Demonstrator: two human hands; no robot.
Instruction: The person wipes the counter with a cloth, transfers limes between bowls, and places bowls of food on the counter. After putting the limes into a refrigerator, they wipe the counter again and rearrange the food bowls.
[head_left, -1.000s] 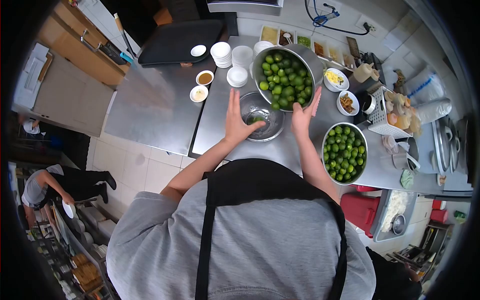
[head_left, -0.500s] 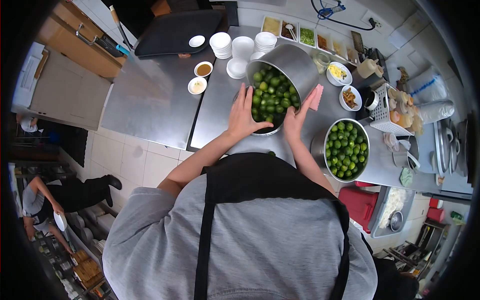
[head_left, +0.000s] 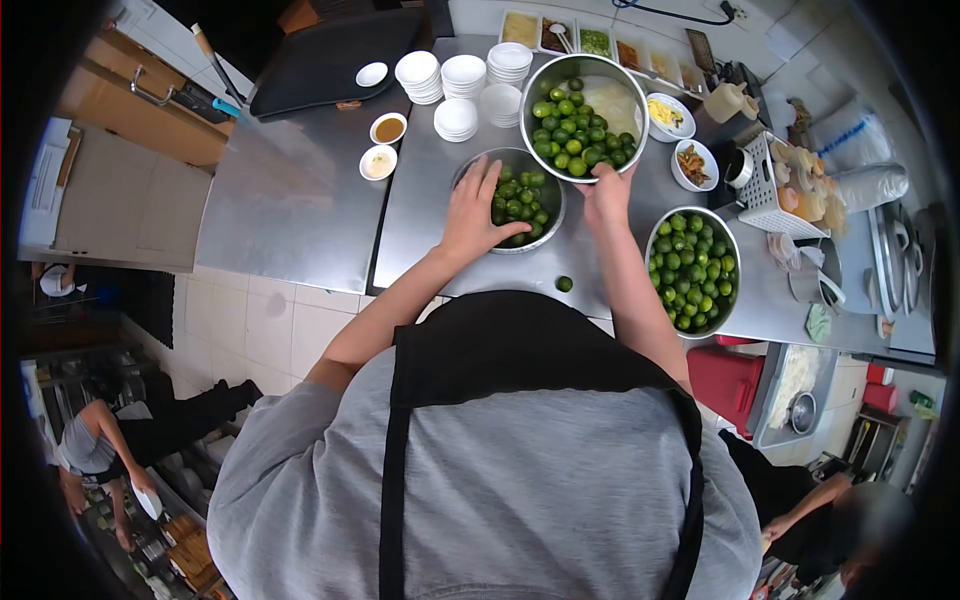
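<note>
Green limes fill part of a metal bowl (head_left: pixel 555 225) on the steel counter. My left hand (head_left: pixel 476 212) rests over the left side of this bowl, fingers spread, with the thumb across the limes. With my right hand (head_left: pixel 607 197) I grip the lower rim of a metal pot (head_left: pixel 531 128), which is tilted toward me with limes (head_left: pixel 578 132) in its lower part and bare metal above them. One loose lime (head_left: pixel 565 284) lies on the counter below the bowl. Another metal pot (head_left: pixel 738 290) full of limes stands to the right.
Stacks of white dishes (head_left: pixel 417 72) stand behind the bowl, two sauce dishes (head_left: pixel 388 127) to the left. Food bowls (head_left: pixel 694 165) and a white basket (head_left: pixel 765 215) of bottles are at the right. A black tray (head_left: pixel 330 70) lies at back left. Other people (head_left: pixel 110 430) work at both lower sides.
The tilted pot has moved up and back from over the bowl and holds fewer limes. The bowl beneath now shows limes. A pink cloth by my right hand is out of sight.
</note>
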